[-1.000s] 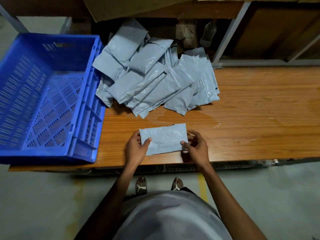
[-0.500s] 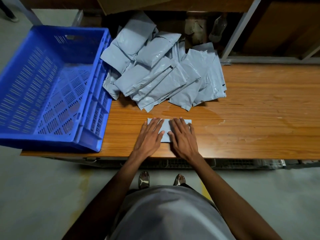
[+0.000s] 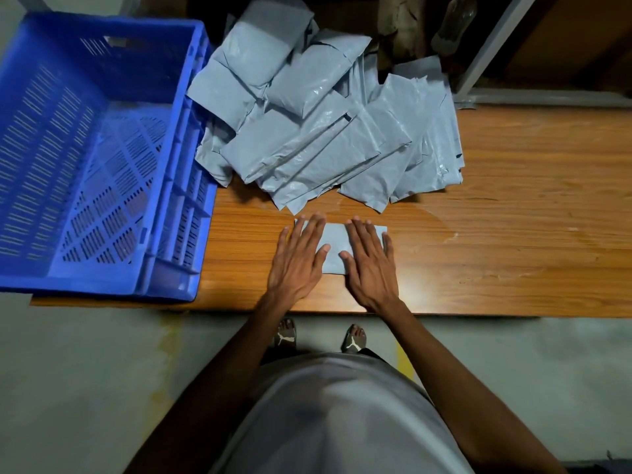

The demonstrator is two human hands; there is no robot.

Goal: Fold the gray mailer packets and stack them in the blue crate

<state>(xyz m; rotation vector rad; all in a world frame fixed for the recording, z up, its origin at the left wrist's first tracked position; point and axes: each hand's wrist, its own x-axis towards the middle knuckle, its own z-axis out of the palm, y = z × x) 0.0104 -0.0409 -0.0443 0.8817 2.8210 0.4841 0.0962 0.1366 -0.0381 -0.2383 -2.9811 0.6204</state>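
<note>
Fingers [image 3: 309, 230] of the left hand [image 3: 297, 261] and right hand [image 3: 371, 265] lay straight and flat, pressing the folded gray mailer packet [image 3: 333, 248] onto the tabletop [image 3: 513, 254]. The packet sat near the tabletop's front edge, just short of the pile of mailer packets [image 3: 318, 124]. Bare tabletop extended to the right. The blue crate [image 3: 102, 159] stood to the left, well apart from the packet.
</note>
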